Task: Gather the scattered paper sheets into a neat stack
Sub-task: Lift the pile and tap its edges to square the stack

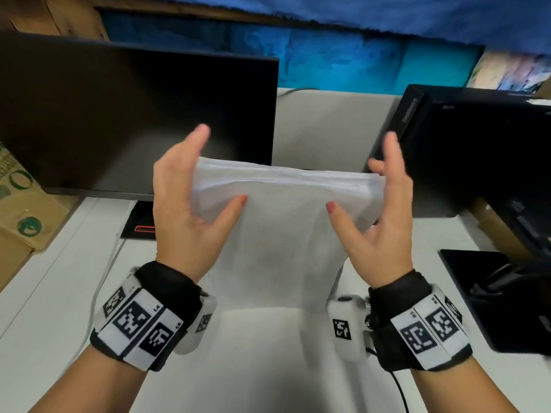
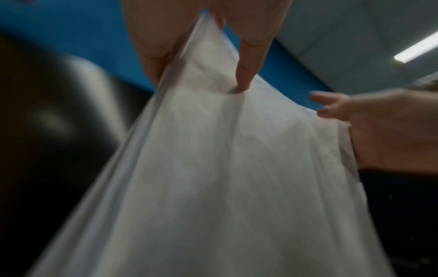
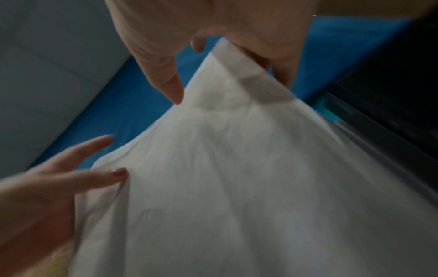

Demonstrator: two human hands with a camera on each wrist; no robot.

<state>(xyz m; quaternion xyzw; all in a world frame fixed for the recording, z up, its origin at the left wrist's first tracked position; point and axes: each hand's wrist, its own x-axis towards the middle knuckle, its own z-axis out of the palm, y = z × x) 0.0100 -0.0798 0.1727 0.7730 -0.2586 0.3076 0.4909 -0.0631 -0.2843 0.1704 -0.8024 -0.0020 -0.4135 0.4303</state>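
A bundle of white paper sheets [image 1: 280, 234] stands upright above the white desk [image 1: 53, 308], its top edge slightly fanned and its lower edge close to the desk between my wrists. My left hand [image 1: 185, 210] pinches the bundle's upper left side, thumb on the front and fingers behind. My right hand [image 1: 378, 231] pinches the upper right side the same way. The left wrist view has the sheets [image 2: 225, 178] under my left hand [image 2: 251, 33], with the right hand [image 2: 391, 131] opposite. In the right wrist view, the sheets [image 3: 249, 178] hang from my right hand [image 3: 166, 37], and the left hand [image 3: 35, 196] is at the far edge.
A dark monitor [image 1: 134, 120] stands behind on the left, its base [image 1: 140, 222] close to my left hand. A black computer tower [image 1: 477, 150] rises at the right. A black device [image 1: 492, 293] lies at the desk's right edge. A cardboard box [image 1: 21, 204] sits at the far left.
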